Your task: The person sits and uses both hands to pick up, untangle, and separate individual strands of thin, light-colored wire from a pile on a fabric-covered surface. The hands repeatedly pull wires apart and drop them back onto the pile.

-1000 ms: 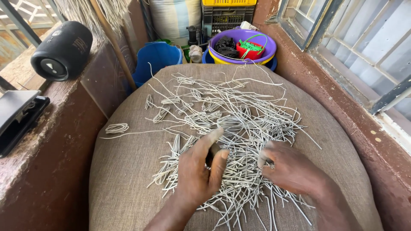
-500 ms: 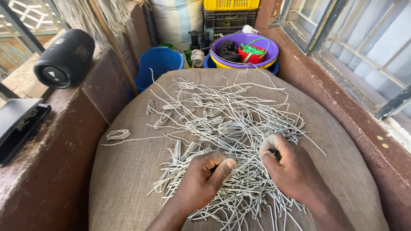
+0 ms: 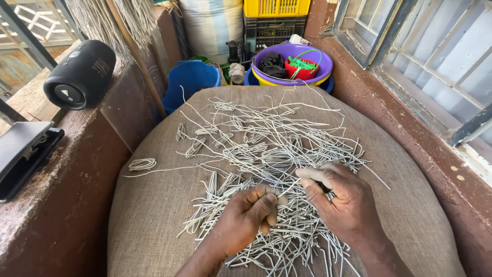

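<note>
A loose heap of pale grey cords (image 3: 266,149) lies spread over a round surface covered in brown sackcloth (image 3: 154,215). My left hand (image 3: 246,218) rests on the near part of the heap with thumb and fingers pinched on a single cord. My right hand (image 3: 341,202) is just to its right, fingers curled over the cords and pinching the same strand's other part. A small coiled cord (image 3: 142,164) lies apart at the left.
A black cylindrical speaker (image 3: 79,74) and a black flat case (image 3: 23,154) sit on the left ledge. Behind stand a blue bucket (image 3: 189,82), stacked bowls (image 3: 294,64) with a red basket, a yellow crate (image 3: 277,7) and a striped sack. A barred window runs along the right.
My hands have drawn closer together over the near cords; the left has closed from spread fingers into a pinch on a strand. The camera has tilted slightly.
</note>
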